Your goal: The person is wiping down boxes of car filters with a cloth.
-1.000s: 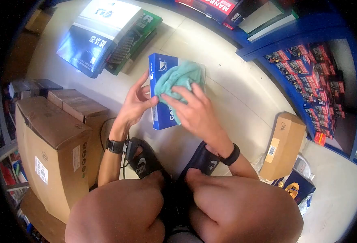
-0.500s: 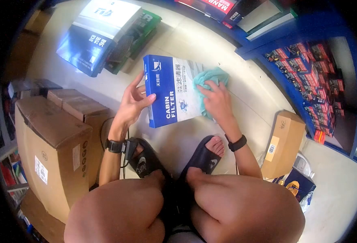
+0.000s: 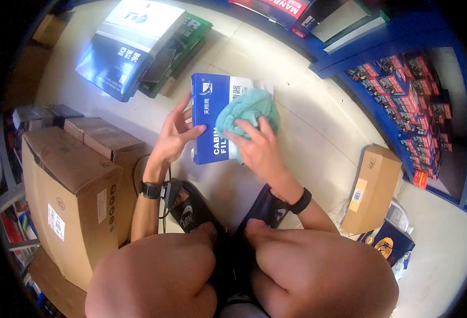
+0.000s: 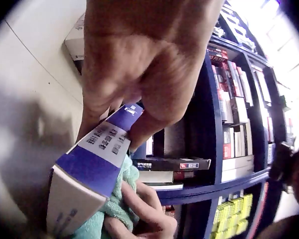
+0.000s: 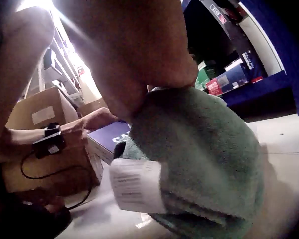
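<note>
In the head view a blue and white cabin filter box is held above the floor, its printed face up. My left hand grips its left edge, thumb on the face and fingers around the side. A bunched turquoise cloth lies over the right part of the face and hides some of the print. My right hand holds the cloth against the box with bent fingers. In the right wrist view the cloth shows a white tag and covers most of the box.
Large cardboard boxes stand at the left. Flat filter boxes lie stacked on the floor at the far left. Blue shelving with many small red and blue boxes runs along the right. A long carton sits near my right knee.
My right hand slid with the cloth to the box's right edge, baring the print, then came back left over the face. My left hand keeps its hold; the box has shifted slightly.
</note>
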`<act>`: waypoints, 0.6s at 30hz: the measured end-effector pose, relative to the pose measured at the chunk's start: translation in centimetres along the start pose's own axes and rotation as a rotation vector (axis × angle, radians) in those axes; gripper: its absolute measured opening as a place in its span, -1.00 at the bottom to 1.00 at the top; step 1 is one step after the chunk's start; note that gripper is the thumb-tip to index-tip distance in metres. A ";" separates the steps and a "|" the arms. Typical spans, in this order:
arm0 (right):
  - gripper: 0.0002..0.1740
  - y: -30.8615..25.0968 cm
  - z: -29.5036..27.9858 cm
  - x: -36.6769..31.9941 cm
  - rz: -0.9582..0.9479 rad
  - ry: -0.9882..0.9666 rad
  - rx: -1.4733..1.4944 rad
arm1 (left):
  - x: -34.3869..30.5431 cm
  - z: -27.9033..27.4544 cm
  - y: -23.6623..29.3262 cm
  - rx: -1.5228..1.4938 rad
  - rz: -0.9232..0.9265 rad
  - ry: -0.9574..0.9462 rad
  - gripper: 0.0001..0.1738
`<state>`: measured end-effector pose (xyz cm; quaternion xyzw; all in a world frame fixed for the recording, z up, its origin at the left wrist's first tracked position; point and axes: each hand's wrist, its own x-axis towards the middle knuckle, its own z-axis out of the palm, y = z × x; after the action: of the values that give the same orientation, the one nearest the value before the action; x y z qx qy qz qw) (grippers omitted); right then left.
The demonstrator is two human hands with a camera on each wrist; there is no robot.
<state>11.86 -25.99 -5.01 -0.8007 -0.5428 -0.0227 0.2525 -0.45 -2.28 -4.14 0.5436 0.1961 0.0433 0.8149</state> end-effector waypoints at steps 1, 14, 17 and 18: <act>-0.48 1.2 0.2 -0.5 0.044 -0.002 -0.022 | -0.1 -0.1 -0.2 -0.017 -0.011 0.026 0.11; -0.43 -3.1 0.7 -0.3 -0.151 -0.064 -0.163 | -0.1 -0.3 -0.8 0.039 -0.039 0.112 0.08; -0.45 -5.5 1.1 0.6 -0.179 -0.012 -0.098 | -0.2 -1.4 -1.6 0.114 0.000 0.112 0.07; -0.45 -6.1 0.5 1.1 -0.203 -0.008 -0.085 | -0.4 -1.4 -1.2 0.127 0.016 0.113 0.05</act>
<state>6.80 -23.10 -2.82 -0.7518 -0.6205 -0.0680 0.2125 -1.50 -1.67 -5.56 0.5925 0.2398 0.0681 0.7661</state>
